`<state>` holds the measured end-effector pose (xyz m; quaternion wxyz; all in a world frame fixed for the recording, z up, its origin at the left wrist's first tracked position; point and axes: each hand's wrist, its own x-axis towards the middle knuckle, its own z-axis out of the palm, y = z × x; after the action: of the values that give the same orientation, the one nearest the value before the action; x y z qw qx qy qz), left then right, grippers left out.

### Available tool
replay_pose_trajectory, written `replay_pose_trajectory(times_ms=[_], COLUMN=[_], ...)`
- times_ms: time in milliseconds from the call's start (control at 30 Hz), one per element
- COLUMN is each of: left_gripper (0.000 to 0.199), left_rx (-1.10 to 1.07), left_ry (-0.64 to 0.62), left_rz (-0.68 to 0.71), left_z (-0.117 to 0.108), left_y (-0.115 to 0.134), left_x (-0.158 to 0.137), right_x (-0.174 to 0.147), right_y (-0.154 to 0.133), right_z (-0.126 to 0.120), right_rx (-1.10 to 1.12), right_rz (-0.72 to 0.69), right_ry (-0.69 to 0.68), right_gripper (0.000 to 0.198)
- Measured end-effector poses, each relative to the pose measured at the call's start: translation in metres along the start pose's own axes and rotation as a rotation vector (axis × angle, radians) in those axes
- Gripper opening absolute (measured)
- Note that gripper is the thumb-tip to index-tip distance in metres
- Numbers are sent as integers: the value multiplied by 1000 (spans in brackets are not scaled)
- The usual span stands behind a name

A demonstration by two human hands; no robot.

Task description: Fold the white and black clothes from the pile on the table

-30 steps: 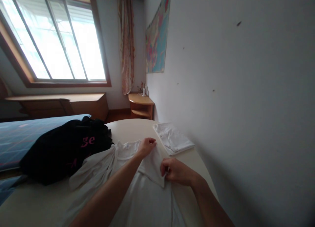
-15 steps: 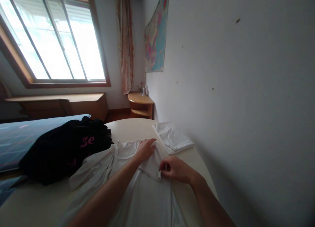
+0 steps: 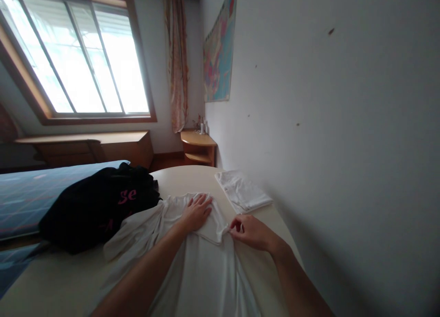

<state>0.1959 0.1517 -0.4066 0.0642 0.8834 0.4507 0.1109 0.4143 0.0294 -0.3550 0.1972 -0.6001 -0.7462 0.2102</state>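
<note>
A white T-shirt lies spread on the round cream table, its neckline toward the far side. My left hand rests flat on the upper part of the shirt, fingers spread. With thumb and forefinger, my right hand pinches the edge of the right sleeve, which lies folded over the shirt's body. My left forearm covers part of the shirt's middle. Beyond my right hand lies a folded white garment.
A black cloth bundle with pink letters sits at the table's left, beside a bed with a blue checked cover. The white wall runs close along the table's right. A corner shelf stands behind.
My left hand has slid slightly left and flattened onto the shirt. My right hand has drawn the sleeve edge a little outward to the right and away from me.
</note>
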Motion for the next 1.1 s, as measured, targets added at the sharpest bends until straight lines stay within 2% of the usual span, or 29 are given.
replay_pose_trajectory(times_ms=[67,167,367,467,600,733,800,867,1000,1100], left_gripper=[47,47,47,47,45,43,43,43,43,41], left_rx=[4,5,-9,-23,-38,-44,-45,-43,-33,-14], left_ry=[8,22,70,93,128,151,152,151,153,174], left_rz=[-3,-3,-8,-7,-10,-19,-24,-32,-42,-47], left_z=[0,1,6,8,10,9,8,7,5,2], left_y=[-4,-6,-8,-10,-13,-15,-16,-17,-21,-22], left_x=[1,2,4,4,3,3,3,4,5,4], right_x=[2,7,13,11,13,19,22,23,22,20], right_y=[1,0,-1,-2,-4,-7,-6,-5,0,4], right_z=[3,8,12,15,18,20,23,27,32,32], right_rx=[1,20,129,60,26,202,336,441,501,442], right_rz=[12,12,30,48,49,77,94,99,95,148], right_ry=[-19,-1,138,108,71,196,263,272,124,110], right_gripper=[22,15,14,19,7,5,10,18,40,48])
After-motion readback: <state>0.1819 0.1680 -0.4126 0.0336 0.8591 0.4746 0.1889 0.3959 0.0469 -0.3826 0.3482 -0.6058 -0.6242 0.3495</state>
